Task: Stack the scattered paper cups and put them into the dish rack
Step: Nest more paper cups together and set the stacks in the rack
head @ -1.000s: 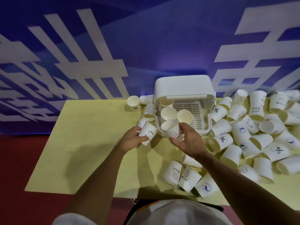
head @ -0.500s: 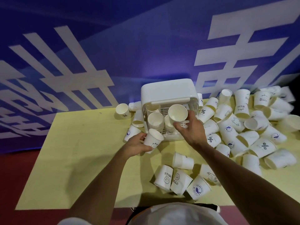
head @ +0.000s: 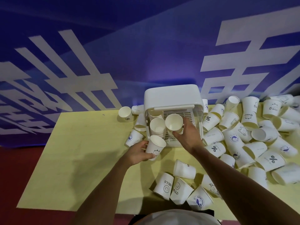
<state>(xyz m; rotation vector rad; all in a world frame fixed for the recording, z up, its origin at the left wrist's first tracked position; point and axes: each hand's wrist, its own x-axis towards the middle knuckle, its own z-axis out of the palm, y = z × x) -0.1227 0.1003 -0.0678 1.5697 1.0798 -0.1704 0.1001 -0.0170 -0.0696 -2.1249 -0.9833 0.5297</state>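
A white dish rack (head: 172, 96) with a raised lid stands at the back of the yellow table (head: 78, 159). Inside its open front, my right hand (head: 188, 135) grips a stack of paper cups (head: 174, 121), mouth toward me. Another cup stack (head: 157, 125) stands to its left in the rack. My left hand (head: 138, 152) holds a single white cup with a small drawing (head: 155, 146) just in front of the rack's left corner. Many white printed cups lie scattered to the right (head: 243, 135) and near the front edge (head: 177, 187).
A few cups (head: 125, 113) lie left of the rack. A blue wall with large white characters (head: 81, 70) rises behind the table. The red floor (head: 14, 176) shows on the left. The table's front edge runs close to my body.
My right hand has carried its cup stack from the rack's front deeper into the rack. My left hand, with its cup, has stayed in front of the rack's left corner.
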